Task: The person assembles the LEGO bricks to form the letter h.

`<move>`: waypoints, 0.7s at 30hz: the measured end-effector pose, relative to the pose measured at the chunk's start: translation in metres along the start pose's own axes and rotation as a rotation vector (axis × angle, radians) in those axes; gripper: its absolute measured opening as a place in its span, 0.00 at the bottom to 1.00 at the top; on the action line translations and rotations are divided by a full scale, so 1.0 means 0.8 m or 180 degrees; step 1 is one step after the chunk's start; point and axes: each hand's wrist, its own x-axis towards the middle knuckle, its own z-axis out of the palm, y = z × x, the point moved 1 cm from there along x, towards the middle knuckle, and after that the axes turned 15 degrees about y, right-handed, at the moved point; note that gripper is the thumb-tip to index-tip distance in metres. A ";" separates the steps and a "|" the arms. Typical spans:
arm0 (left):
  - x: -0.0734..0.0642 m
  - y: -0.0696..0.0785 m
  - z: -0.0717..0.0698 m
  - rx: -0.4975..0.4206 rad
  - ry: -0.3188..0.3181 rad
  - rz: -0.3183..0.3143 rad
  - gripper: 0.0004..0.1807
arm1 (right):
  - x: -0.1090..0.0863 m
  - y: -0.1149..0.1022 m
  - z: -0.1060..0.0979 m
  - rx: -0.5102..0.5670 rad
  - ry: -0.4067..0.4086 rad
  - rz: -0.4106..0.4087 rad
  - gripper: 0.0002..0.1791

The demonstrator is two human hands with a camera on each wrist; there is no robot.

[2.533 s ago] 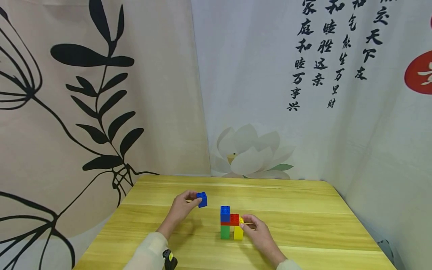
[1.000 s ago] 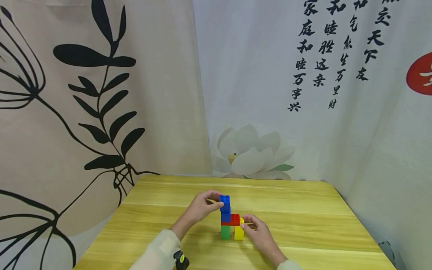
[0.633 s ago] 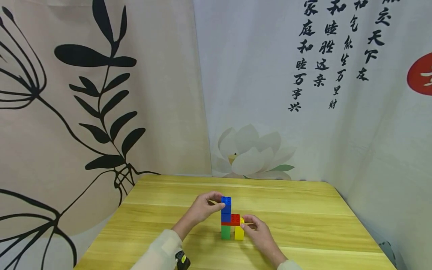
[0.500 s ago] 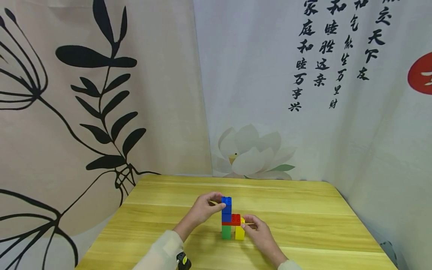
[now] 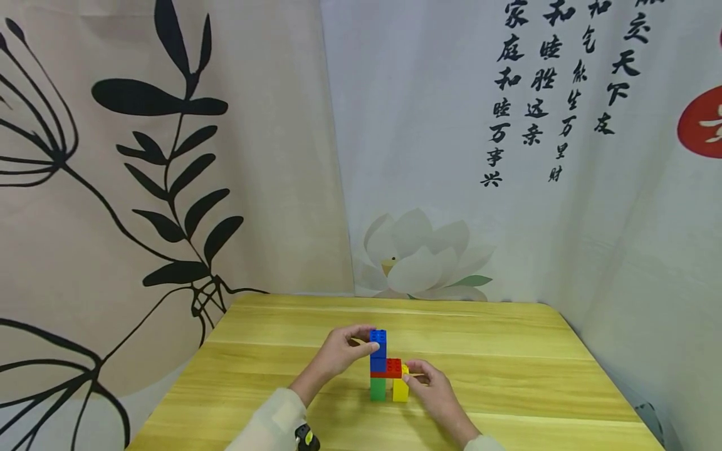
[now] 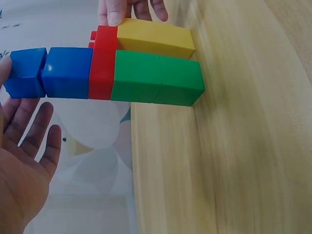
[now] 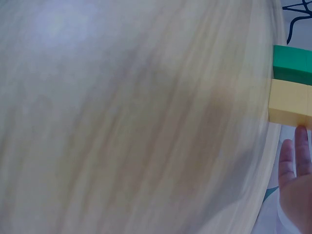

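My left hand (image 5: 336,354) pinches the upper blue toy building block (image 5: 378,343) between thumb and fingers. It sits atop a second blue block (image 5: 378,365); the left wrist view shows it slightly tilted, with a thin gap at the joint. Below lies a flat red block (image 5: 393,368), bridging a green column (image 6: 139,75) of two blocks and a yellow column (image 5: 400,389). My right hand (image 5: 433,391) steadies the yellow column near its top, thumb and forefinger on it. In the right wrist view, the fingers touch the yellow side, beside the green column.
The structure stands upright on a wood-grain table (image 5: 485,351). Behind the table's far edge hangs a printed cloth (image 5: 417,156) with plants, a flower and writing. A black device (image 5: 306,436) is strapped at my left sleeve.
My left hand has brought the blue block from the left over the stack and down onto the other blue block. During the last half second the hands barely move. The right hand stays put.
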 end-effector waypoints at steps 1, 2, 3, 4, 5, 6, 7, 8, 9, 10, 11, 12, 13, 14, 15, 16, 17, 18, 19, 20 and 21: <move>0.000 0.000 0.000 -0.0017 0.0002 -0.0019 0.22 | 0.000 0.000 0.000 0.0001 0.0003 -0.0003 0.21; 0.000 0.001 0.000 -0.0031 0.0007 -0.0035 0.22 | 0.000 0.000 0.000 0.0000 0.0004 -0.0007 0.21; 0.000 0.001 0.000 -0.0031 0.0012 -0.0038 0.21 | 0.000 0.000 0.000 0.0008 0.0005 -0.0008 0.21; 0.000 0.001 0.001 -0.0032 0.0014 -0.0037 0.21 | 0.000 0.000 0.000 0.0010 0.0005 -0.0010 0.21; 0.000 0.002 0.001 -0.0036 0.0011 -0.0037 0.21 | 0.000 0.000 0.000 0.0017 0.0007 -0.0008 0.21; 0.000 0.002 0.001 -0.0039 0.0008 -0.0037 0.21 | 0.000 0.000 0.000 0.0021 0.0005 -0.0006 0.22; 0.000 0.002 0.001 -0.0045 0.0004 -0.0039 0.21 | 0.000 0.000 0.000 0.0023 0.0004 -0.0004 0.22; 0.001 0.002 0.001 -0.0047 -0.0001 -0.0043 0.21 | 0.000 -0.001 0.000 0.0028 0.0004 -0.0002 0.22; 0.001 0.002 0.001 -0.0047 -0.0007 -0.0047 0.20 | -0.001 -0.001 0.000 0.0033 0.0004 0.0003 0.22; 0.001 0.002 0.001 -0.0044 -0.0008 -0.0053 0.20 | -0.001 -0.001 0.000 0.0037 0.0003 0.0010 0.22; 0.001 0.002 0.001 -0.0041 -0.0006 -0.0055 0.20 | -0.001 -0.001 0.000 0.0042 0.0001 0.0014 0.22; 0.001 0.001 0.001 -0.0035 -0.0004 -0.0051 0.20 | -0.001 -0.001 0.001 0.0043 -0.0004 0.0016 0.22; 0.001 0.001 0.001 -0.0025 -0.0003 -0.0047 0.19 | -0.001 -0.002 0.001 0.0044 -0.0007 0.0017 0.22; 0.001 0.001 0.000 -0.0018 -0.0005 -0.0035 0.19 | -0.001 -0.002 0.001 0.0041 -0.0008 0.0018 0.22; 0.000 0.001 0.000 -0.0011 -0.0008 -0.0018 0.18 | -0.002 -0.002 0.001 0.0034 -0.0011 0.0016 0.22; -0.001 0.002 0.000 -0.0008 -0.0010 -0.0003 0.17 | -0.002 -0.002 0.001 0.0027 -0.0009 0.0013 0.22; -0.002 0.002 0.000 -0.0006 -0.0012 0.0009 0.17 | -0.002 -0.002 0.001 0.0017 -0.0008 0.0005 0.22; -0.002 0.002 0.000 0.0000 -0.0014 0.0024 0.16 | -0.003 -0.002 0.001 0.0016 -0.0006 0.0002 0.22; -0.003 0.003 0.000 -0.0003 -0.0015 0.0034 0.16 | -0.003 -0.002 0.001 0.0013 -0.0002 -0.0005 0.22; -0.003 0.003 0.000 -0.0001 -0.0016 0.0042 0.16 | -0.003 -0.002 0.001 0.0013 0.0002 -0.0011 0.22; -0.003 0.003 0.000 0.0002 -0.0015 0.0044 0.15 | -0.003 -0.003 0.001 0.0018 0.0004 -0.0016 0.22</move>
